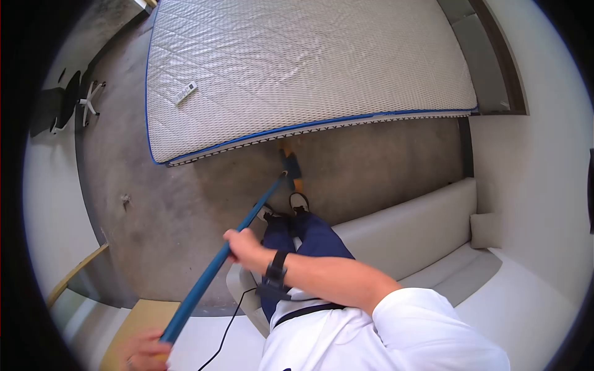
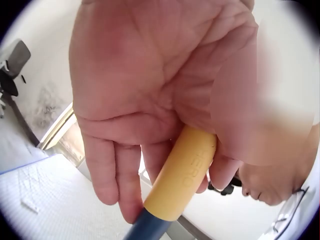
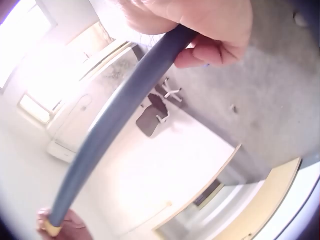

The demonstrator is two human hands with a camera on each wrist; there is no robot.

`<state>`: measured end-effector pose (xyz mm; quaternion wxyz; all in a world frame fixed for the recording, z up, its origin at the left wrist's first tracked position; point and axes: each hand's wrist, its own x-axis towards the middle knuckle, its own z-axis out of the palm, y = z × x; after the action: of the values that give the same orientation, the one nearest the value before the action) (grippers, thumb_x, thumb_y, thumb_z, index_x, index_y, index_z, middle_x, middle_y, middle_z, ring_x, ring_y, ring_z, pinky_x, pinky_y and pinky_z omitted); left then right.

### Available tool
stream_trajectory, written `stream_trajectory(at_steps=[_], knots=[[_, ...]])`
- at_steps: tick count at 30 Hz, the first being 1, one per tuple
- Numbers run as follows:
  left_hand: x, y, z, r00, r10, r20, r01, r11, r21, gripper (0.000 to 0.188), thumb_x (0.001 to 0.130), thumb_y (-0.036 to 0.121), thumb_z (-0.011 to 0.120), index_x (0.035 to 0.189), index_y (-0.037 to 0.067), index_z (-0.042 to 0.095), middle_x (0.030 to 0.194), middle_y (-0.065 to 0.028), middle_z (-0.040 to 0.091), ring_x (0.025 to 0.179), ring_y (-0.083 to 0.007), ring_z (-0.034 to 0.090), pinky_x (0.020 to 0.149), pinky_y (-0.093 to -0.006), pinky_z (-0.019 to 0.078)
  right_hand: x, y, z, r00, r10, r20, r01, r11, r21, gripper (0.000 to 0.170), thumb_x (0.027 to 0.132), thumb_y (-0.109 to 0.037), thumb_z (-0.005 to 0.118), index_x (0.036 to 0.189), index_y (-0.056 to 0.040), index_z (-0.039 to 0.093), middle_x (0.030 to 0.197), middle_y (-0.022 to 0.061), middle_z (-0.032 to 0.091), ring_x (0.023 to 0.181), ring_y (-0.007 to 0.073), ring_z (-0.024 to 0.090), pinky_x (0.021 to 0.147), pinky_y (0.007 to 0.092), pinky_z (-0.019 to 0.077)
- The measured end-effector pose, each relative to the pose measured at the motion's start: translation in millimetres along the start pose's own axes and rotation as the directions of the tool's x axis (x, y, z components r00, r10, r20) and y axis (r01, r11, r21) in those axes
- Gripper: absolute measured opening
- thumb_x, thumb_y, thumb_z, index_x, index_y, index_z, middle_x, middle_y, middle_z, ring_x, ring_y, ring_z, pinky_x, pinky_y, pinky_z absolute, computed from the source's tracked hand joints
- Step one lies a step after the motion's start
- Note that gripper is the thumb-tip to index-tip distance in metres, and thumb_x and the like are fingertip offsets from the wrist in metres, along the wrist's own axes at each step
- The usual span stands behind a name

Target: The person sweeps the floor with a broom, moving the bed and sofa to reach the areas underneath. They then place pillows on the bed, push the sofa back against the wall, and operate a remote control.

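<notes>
A long blue pole [image 1: 204, 284] slants down from the lower left to a blurred blue and orange head [image 1: 291, 168], which lies on the floor at the bed's near edge. My right hand [image 1: 244, 247] grips the pole partway down, fingers curled round it, as the right wrist view also shows. At the pole's top, my left hand [image 1: 145, 352] holds the yellow end piece [image 2: 181, 175]. In the left wrist view this end lies against the palm, between thumb and fingers, with some fingers fairly straight behind it.
A mattress [image 1: 309, 68] in shiny wrapping stands ahead, with a white remote-like object [image 1: 185, 93] on it. A pale sofa [image 1: 408, 226] runs along the right, close to my legs. An office chair [image 1: 62, 105] stands far left. A black cable [image 1: 229, 328] hangs beside me.
</notes>
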<state>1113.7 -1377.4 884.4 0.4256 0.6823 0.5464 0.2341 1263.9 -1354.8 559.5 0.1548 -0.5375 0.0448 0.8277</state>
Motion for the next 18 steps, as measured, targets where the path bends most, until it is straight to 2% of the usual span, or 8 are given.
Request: stream_trajectory(at_steps=[2, 4, 5, 6, 7, 10, 14, 18], knots=[[-26, -3, -23, 0.998, 0.068, 0.009, -0.068, 0.996, -0.054, 0.013, 0.078, 0.014, 0.061, 0.075, 0.002, 0.057, 0.075, -0.0204, 0.064, 0.077, -0.0320, 0.066, 0.081, -0.0552, 0.0518, -42, 5, 19, 0.998, 0.008, -0.058, -0.008, 1.000, -0.002, 0.023, 0.085, -0.016, 0.057, 0.073, 0.0008, 0.048, 0.064, 0.0101, 0.052, 0.049, 0.0208, 0.054, 0.040, 0.0330, 0.0416], [-33, -16, -15, 0.987, 0.156, -0.037, -0.160, 0.977, -0.144, 0.016, 0.077, 0.016, 0.060, 0.077, 0.000, 0.058, 0.071, -0.0213, 0.063, 0.068, -0.0317, 0.065, 0.077, -0.0549, 0.0533, -52, -3, -9, 0.996, 0.000, -0.092, -0.002, 1.000, -0.020, 0.022, 0.085, -0.017, 0.059, 0.074, -0.0004, 0.050, 0.065, 0.0089, 0.052, 0.050, 0.0201, 0.053, 0.041, 0.0323, 0.0414], [-26, -25, 8, 0.985, 0.121, -0.121, -0.144, 0.968, -0.207, 0.015, 0.079, 0.015, 0.059, 0.080, -0.001, 0.058, 0.076, -0.0230, 0.063, 0.072, -0.0323, 0.064, 0.079, -0.0525, 0.0527, -55, -15, -27, 0.989, -0.036, -0.143, 0.037, 0.999, 0.005, 0.021, 0.085, -0.018, 0.060, 0.075, -0.0016, 0.051, 0.064, 0.0079, 0.051, 0.049, 0.0198, 0.052, 0.041, 0.0331, 0.0411], [-23, -43, 18, 0.996, 0.069, -0.049, -0.078, 0.970, -0.230, 0.016, 0.063, 0.013, 0.066, 0.076, 0.007, 0.059, 0.080, -0.0150, 0.067, 0.087, -0.0345, 0.066, 0.085, -0.0461, 0.0513, -41, -18, -50, 0.967, -0.087, -0.238, 0.094, 0.995, 0.017, 0.020, 0.085, -0.017, 0.060, 0.075, -0.0020, 0.051, 0.064, 0.0073, 0.049, 0.049, 0.0197, 0.051, 0.040, 0.0339, 0.0403], [-4, -52, 39, 0.999, 0.029, 0.021, -0.023, 0.962, -0.273, 0.018, 0.066, 0.008, 0.070, 0.080, 0.004, 0.059, 0.092, -0.0168, 0.069, 0.099, -0.0378, 0.065, 0.089, -0.0452, 0.0507, -33, -31, -75, 0.950, -0.080, -0.303, 0.083, 0.997, -0.003, 0.018, 0.085, -0.017, 0.059, 0.077, -0.0023, 0.052, 0.064, 0.0073, 0.049, 0.050, 0.0197, 0.051, 0.041, 0.0339, 0.0399], [41, -77, 111, 0.993, -0.088, -0.080, 0.051, 0.922, -0.383, 0.018, 0.064, 0.003, 0.072, 0.079, 0.002, 0.062, 0.093, -0.0146, 0.069, 0.094, -0.0362, 0.067, 0.083, -0.0386, 0.0519, 20, -66, -152, 0.921, -0.120, -0.371, 0.106, 0.993, -0.057, 0.019, 0.087, -0.016, 0.055, 0.072, -0.0063, 0.047, 0.060, 0.0053, 0.044, 0.045, 0.0183, 0.045, 0.039, 0.0318, 0.0355], [16, -78, 91, 0.977, -0.130, -0.168, 0.082, 0.961, -0.266, 0.015, 0.064, 0.001, 0.070, 0.076, 0.002, 0.061, 0.088, -0.0171, 0.068, 0.091, -0.0363, 0.067, 0.085, -0.0416, 0.0516, 58, -53, -96, 0.970, -0.096, -0.224, 0.057, 0.983, -0.173, 0.019, 0.087, -0.016, 0.053, 0.073, -0.0069, 0.045, 0.059, 0.0044, 0.042, 0.043, 0.0173, 0.043, 0.037, 0.0317, 0.0334], [-54, -53, 21, 0.909, -0.283, -0.306, 0.270, 0.959, -0.084, 0.014, 0.065, 0.002, 0.064, 0.078, 0.002, 0.058, 0.089, -0.0191, 0.066, 0.091, -0.0355, 0.065, 0.088, -0.0441, 0.0503, 74, 12, 45, 0.998, 0.057, -0.034, -0.065, 0.951, -0.302, 0.014, 0.082, -0.013, 0.048, 0.075, -0.0013, 0.045, 0.059, 0.0116, 0.048, 0.041, 0.0216, 0.047, 0.035, 0.0347, 0.0329]])
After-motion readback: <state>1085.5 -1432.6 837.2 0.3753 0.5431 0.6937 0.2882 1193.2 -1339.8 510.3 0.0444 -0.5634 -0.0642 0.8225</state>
